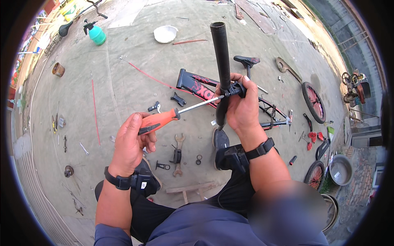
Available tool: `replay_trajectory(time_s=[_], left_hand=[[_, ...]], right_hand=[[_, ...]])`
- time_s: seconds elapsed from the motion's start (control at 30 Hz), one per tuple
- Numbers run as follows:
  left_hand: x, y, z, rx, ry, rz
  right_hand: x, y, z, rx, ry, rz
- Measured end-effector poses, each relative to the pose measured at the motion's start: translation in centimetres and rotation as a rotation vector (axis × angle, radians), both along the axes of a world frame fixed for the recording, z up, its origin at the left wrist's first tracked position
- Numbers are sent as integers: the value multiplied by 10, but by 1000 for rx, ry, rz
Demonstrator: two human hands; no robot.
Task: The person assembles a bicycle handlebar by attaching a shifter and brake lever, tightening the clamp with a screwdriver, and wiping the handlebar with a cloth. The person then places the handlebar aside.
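Observation:
My left hand (131, 141) is closed around the orange handle of a screwdriver (162, 121). Its metal shaft points up and right, with the tip at a small black clamp (230, 91). That clamp sits around a long black tube (221, 49), which stands nearly upright in the picture with its hollow end at the top; I cannot tell which bicycle part it is. My right hand (242, 108) grips the tube and clamp, thumb and fingers wrapped at the clamp. Partly hidden behind this hand, a black and red bicycle frame (193, 84) lies on the ground.
Near my feet lie a large wrench (179, 143) and a brake lever (154, 107). Wheels (313, 102), a saddle (247, 61) and a grey basin (341, 170) are to the right. A white bowl (165, 34) and a green spray bottle (96, 35) stand farther off.

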State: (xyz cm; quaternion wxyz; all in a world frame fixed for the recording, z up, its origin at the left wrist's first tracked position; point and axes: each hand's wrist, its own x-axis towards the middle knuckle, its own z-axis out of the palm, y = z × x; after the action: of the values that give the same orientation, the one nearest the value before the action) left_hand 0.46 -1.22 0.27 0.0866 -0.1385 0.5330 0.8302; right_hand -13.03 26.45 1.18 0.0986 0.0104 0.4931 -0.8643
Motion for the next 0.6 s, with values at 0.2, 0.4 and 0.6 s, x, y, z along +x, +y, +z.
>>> replay_trajectory(time_s=[0.2, 0.4, 0.6], left_hand=[[-1, 24, 4, 208, 28, 45], [6, 77, -28, 122, 63, -90], [3, 86, -19, -323, 157, -9]], right_hand=[[-7, 12, 0, -290, -102, -6], [15, -22, 3, -373, -305, 129], [17, -37, 7, -356, -329, 104]])
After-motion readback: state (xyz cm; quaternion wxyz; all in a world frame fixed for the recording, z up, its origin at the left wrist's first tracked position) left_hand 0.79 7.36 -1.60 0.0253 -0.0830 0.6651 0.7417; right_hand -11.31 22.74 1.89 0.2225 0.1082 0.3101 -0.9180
